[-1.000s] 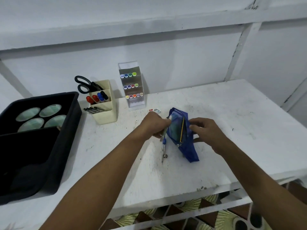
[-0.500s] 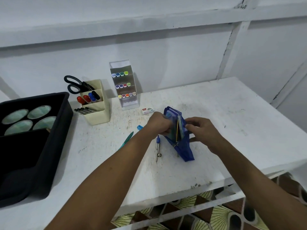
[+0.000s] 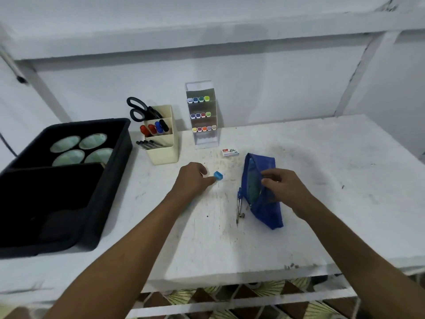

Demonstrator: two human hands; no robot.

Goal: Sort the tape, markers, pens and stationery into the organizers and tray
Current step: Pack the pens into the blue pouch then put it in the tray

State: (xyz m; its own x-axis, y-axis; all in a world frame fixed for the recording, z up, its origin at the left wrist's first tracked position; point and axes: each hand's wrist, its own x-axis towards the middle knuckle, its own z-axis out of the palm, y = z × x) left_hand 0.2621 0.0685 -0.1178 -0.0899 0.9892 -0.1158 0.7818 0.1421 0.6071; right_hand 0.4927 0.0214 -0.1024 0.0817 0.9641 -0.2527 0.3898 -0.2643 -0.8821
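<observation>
Sitting in the middle of the white table [image 3: 299,146] was one blue pouch [image 3: 264,194], made of soft mesh cloth, and everything else is placed from it. It lay long and flat, its long side running from the far end of the table toward the near edge, with its open mouth facing left. The right hand [image 3: 282,189] pinched the edge of that mouth with curled fingers. Just left of the pouch, touching its side, lay one thin metal compass [image 3: 239,206], pointing the same long way.

Farther left of the pouch, the left hand [image 3: 193,178] rested with its fingers curled, one fingertip touching a small blue sharpener [image 3: 218,175]. I could not tell if it held anything.

Behind the pouch sat one small white box [image 3: 230,152]. Behind that stood one clear marker stand [image 3: 203,116] with three rows of colored caps: four, four and five. To its left stood one cream plastic organizer [image 3: 163,143] with one pair of black scissors [image 3: 140,110], four fat markers and a few dark pens.

Far left of the pouch sat one black tray [image 3: 110,180] holding four round, pale green things [image 3: 79,149].
</observation>
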